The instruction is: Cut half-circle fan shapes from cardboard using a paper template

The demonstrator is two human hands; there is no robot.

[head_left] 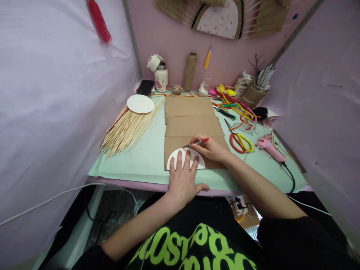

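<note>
A white half-circle of paper or card (200,163) lies on a sheet of brown cardboard (188,116), its straight side along the cardboard's near edge. My left hand (183,179) presses flat on it with the fingers spread. Above the curved edge, my right hand (207,148) grips a red pen (203,141), its tip at the top of the half-circle. Whether a line has been drawn is too small to tell. Scissors (240,142) with red and yellow handles lie to the right of the cardboard.
Thin wooden sticks (128,129) fan out at left under a white disc (140,104). A phone (145,87), bottle (161,78) and twine spool (190,71) stand behind. At right are coloured pipe cleaners (239,107) and a corded pink glue gun (271,149).
</note>
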